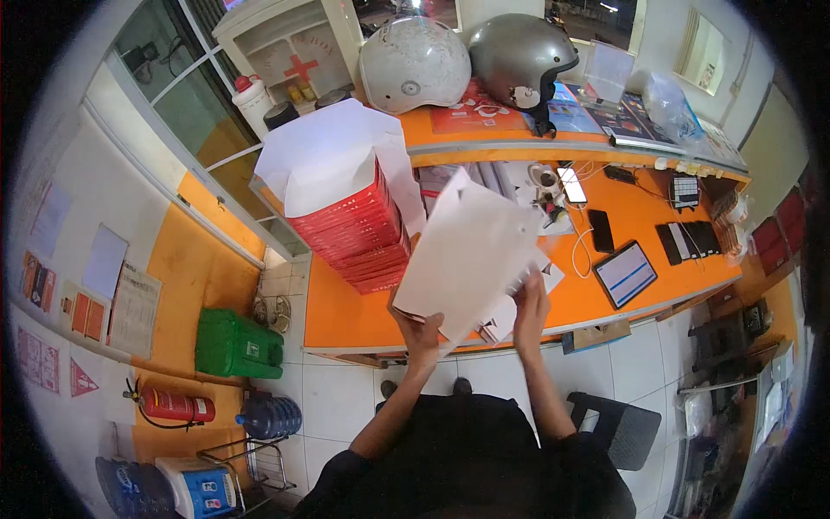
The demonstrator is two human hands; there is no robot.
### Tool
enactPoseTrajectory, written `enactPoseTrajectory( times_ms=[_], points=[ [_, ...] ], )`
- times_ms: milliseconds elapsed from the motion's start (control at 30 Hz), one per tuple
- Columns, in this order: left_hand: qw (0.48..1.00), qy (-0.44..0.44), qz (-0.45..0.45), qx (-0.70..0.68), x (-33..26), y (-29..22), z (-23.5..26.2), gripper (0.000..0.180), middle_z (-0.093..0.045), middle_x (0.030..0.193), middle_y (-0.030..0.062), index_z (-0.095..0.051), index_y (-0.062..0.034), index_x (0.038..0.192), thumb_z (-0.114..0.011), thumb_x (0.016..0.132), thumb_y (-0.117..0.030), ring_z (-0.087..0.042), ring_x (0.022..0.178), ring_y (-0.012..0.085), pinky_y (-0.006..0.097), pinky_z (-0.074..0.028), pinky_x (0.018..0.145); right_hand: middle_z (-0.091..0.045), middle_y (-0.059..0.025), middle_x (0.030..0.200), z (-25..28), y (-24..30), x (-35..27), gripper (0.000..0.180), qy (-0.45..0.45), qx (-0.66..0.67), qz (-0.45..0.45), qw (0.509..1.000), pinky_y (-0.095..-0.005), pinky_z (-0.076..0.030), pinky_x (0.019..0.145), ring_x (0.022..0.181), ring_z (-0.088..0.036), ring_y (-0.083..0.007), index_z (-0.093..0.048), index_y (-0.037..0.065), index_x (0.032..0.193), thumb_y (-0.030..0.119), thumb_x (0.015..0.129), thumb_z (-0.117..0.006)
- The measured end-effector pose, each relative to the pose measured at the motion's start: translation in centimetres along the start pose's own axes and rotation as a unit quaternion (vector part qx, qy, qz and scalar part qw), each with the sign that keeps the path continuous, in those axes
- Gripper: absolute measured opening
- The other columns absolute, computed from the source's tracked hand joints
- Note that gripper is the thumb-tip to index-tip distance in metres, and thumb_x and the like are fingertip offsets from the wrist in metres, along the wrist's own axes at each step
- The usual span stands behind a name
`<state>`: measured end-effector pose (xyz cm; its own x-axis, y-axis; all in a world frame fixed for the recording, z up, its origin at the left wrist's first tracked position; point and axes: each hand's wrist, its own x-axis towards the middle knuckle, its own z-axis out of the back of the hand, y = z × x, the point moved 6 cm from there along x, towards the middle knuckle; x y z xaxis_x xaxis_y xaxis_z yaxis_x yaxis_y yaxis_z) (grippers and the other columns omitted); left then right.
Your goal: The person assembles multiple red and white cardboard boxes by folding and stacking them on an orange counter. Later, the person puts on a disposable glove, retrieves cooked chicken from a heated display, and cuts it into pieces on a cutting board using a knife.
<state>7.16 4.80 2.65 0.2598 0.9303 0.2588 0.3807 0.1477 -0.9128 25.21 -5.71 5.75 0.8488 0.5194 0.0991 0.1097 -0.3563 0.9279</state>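
I see both forearms reaching up over the counter, the hands well apart. My left hand is clamped on the lower left corner of the white sheet, thumb on top. My right hand is raised, fingers up, at the sheet's blurred right edge; I can't tell whether it grips. The sheet hangs tilted between and beyond both hands, just right of the red stack.
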Motion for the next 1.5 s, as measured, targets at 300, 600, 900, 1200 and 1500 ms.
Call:
enactPoseTrajectory(
  times_ms=[300,600,900,1200,1500],
  points=[
    [0.998,-0.056,-0.029,-0.013,-0.6,0.0,3.0,0.068,-0.041,0.122,0.0109,-0.024,-0.0051,0.135,-0.064,0.081,-0.012,-0.047,0.108,0.0202,0.033,-0.04,0.093,-0.051,-0.0107,0.13,0.3,-4.9,3.8,0.049,0.172,0.203,-0.233,0.935,-0.0342,-0.045,0.092,0.109,-0.056,-0.0204,-0.042,0.001,0.134,0.035,0.099,-0.048],
    [0.868,0.343,0.071,0.352,-0.2,-4.4,-1.7,0.085,-0.056,0.121,0.0169,-0.033,-0.0022,0.139,-0.07,0.08,-0.051,-0.057,0.109,0.0248,0.037,-0.047,0.092,-0.057,-0.0174,0.109,1.0,2.2,-0.2,0.041,-0.009,-0.208,0.238,0.949,-0.037,-0.047,0.084,0.1,-0.058,-0.0297,-0.053,-0.004,0.117,0.026,0.09,-0.058],
    [0.955,-0.053,0.14,-0.256,2.4,-1.8,-1.0,0.032,-0.064,0.098,0.0041,-0.059,-0.0023,0.107,-0.055,0.097,-0.032,-0.061,0.09,0.0112,0.028,-0.05,0.082,-0.059,-0.0257,0.117,-5.0,4.3,-6.5,0.035,0.17,-0.29,-0.059,0.94,-0.0357,-0.045,0.095,0.11,-0.06,-0.0275,-0.053,-0.009,0.12,0.015,0.101,-0.036],
    [0.986,-0.062,-0.03,0.153,0.6,-5.4,-2.6,0.037,-0.064,0.084,0.0037,-0.063,0.0027,0.094,-0.05,0.099,-0.031,-0.058,0.075,0.0082,0.024,-0.047,0.065,-0.045,-0.0212,0.138,-8.6,6.1,-4.5,0.057,0.287,-0.466,0.398,0.736,-0.0449,-0.038,0.105,0.13,-0.041,-0.0361,-0.045,-0.006,0.131,0.002,0.077,-0.059],
    [0.983,0.011,-0.11,0.149,1.8,-3.9,-3.3,0.039,-0.046,0.06,-0.0034,-0.054,-0.0012,0.081,-0.049,0.099,-0.035,-0.041,0.053,0.0064,0.026,-0.033,0.048,-0.045,-0.0166,0.14,-7.2,5.2,-4.5,0.058,0.287,-0.576,0.379,0.665,-0.0532,-0.026,0.109,0.132,-0.039,-0.0327,-0.049,-0.003,0.129,0.007,0.073,-0.063]
  ],
)
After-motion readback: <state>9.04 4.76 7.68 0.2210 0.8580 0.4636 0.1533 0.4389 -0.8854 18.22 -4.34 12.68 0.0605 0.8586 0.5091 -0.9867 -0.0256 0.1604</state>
